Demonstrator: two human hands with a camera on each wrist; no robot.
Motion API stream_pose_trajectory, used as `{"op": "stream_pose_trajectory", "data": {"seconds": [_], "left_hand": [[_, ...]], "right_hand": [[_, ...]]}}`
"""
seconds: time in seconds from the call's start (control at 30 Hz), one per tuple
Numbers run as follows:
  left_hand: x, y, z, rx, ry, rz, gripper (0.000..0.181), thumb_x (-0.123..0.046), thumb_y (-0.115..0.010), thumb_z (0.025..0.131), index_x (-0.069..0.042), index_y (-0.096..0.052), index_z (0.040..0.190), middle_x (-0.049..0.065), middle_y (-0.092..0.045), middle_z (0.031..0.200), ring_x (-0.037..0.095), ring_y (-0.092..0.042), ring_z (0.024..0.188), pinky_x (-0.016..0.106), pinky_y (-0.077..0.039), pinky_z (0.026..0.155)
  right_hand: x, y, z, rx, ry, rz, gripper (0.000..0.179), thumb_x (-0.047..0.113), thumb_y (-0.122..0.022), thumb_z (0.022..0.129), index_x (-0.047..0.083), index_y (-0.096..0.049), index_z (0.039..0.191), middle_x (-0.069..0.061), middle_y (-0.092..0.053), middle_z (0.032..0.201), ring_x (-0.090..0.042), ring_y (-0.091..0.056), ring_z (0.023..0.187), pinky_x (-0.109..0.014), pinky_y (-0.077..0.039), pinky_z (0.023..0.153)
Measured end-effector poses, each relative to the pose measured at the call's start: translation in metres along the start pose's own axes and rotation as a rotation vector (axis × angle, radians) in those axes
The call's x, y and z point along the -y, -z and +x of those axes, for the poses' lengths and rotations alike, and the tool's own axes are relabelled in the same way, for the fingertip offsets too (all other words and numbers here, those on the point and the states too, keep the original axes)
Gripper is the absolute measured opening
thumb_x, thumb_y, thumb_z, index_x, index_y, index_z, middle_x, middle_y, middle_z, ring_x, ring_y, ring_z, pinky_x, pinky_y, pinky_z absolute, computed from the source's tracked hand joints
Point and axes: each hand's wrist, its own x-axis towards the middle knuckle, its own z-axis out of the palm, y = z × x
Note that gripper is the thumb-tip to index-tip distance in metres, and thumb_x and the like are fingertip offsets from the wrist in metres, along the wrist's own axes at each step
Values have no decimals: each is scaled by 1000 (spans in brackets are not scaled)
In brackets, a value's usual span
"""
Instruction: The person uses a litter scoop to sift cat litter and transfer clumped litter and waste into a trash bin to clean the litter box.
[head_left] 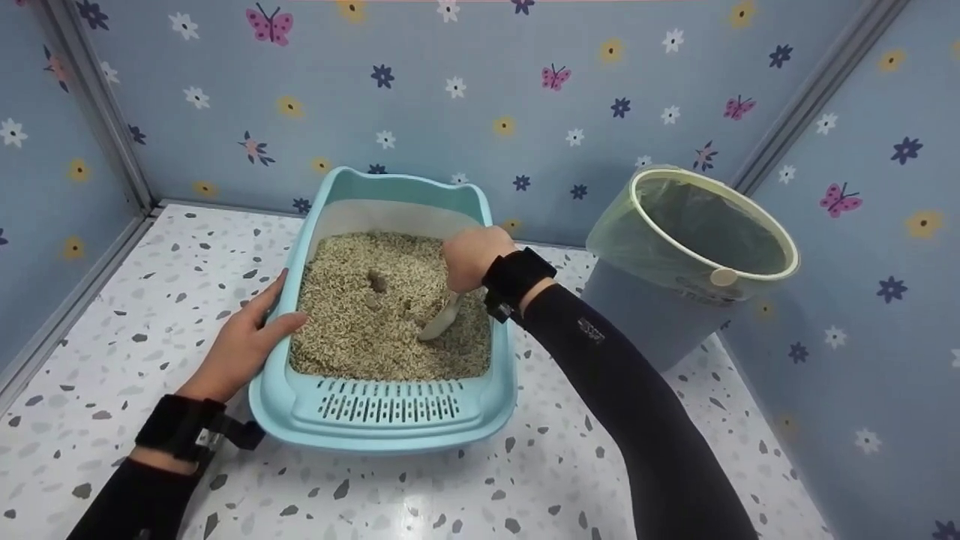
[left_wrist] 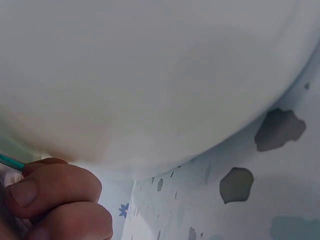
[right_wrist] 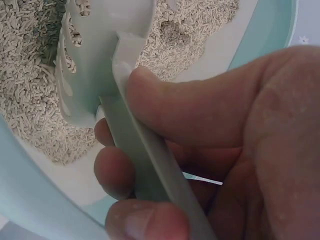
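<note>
1. Although my right hand [head_left: 476, 259] covers much of the slotted litter scoop [head_left: 441, 321] from above, the right-wrist view shows thumb and fingers wrapped round its pale handle [right_wrist: 150, 165], whose end runs off the lower edge.
2. The scoop's head is over the right part of the blue litter box [head_left: 382, 436], at the cat litter [head_left: 360, 341]; that wrist view cuts off its top, and I cannot tell how deep the tip sits.
3. My left hand [head_left: 234, 351] grips the box's left rim, thumb over the edge, fingers outside; the left-wrist view catches only some curled fingers, cropped at the corner beneath the box's pale, blurry side.
4. Brown clumps [head_left: 376, 282] lie left of the scoop, too small to make out clearly.
5. A bin [head_left: 637, 322] with a translucent liner [head_left: 626, 244] stands to the right, its interior dim, its lower part overlapped by my black sleeve [head_left: 645, 405].
</note>
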Motion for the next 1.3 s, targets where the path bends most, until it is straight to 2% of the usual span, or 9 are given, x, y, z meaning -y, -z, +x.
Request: {"op": "stream_pose_trajectory", "data": {"seconds": [0.37, 0.63, 0.77, 0.87, 0.93, 1.1, 1.3], "left_hand": [[0, -1, 2, 2, -4, 4, 79, -39, -61, 117, -35, -12, 179, 12, -13, 185, 47, -53, 147, 14, -53, 99], [0, 0, 2, -8, -15, 26, 78, -38, -61, 117, -35, -13, 178, 11, -13, 185, 48, -48, 152, 11, -49, 101], [1, 0, 2, -13, -13, 16, 78, -37, -61, 117, -35, -13, 178, 12, -14, 185, 49, -52, 148, 13, -51, 99], [2, -1, 1, -14, -16, 10, 78, -37, -61, 117, -35, -14, 178, 12, -14, 185, 48, -53, 147, 13, -52, 99], [1, -1, 1, -13, -17, 9, 78, -37, -61, 117, -35, -14, 178, 12, -14, 185, 48, -53, 147, 13, -52, 99], [0, -1, 1, -14, -20, 2, 78, -38, -62, 117, -35, -15, 178, 13, -16, 184, 48, -56, 144, 16, -55, 97], [1, -1, 1, -14, -14, 4, 78, -40, -62, 116, -35, -14, 178, 15, -18, 184, 47, -62, 137, 19, -58, 96]], "right_hand": [[2, -11, 6, -82, 33, 109, 40, 27, -66, 104, 20, -43, 71, 5, -34, 68, -17, -34, 63, -35, -35, 62], [1, -19, 18, -56, 47, 193, 46, 30, -67, 109, 19, -44, 71, 4, -32, 66, -17, -31, 61, -34, -32, 64], [3, -26, 27, -28, 72, 263, 47, 17, -66, 104, 19, -38, 67, 5, -24, 64, -15, -21, 59, -33, -26, 61], [6, -32, 32, -29, 107, 310, 45, 8, -65, 96, 19, -34, 66, 6, -20, 64, -14, -15, 60, -32, -21, 61], [7, -35, 35, -39, 117, 331, 46, 9, -67, 95, 19, -33, 65, 6, -20, 63, -13, -15, 59, -31, -20, 61], [8, -37, 41, -46, 91, 380, 49, 12, -72, 95, 18, -34, 64, 6, -21, 63, -14, -17, 57, -31, -21, 59], [11, -36, 47, -8, 63, 404, 52, 14, -75, 96, 18, -34, 63, 6, -21, 62, -13, -17, 57, -31, -20, 58]]}}
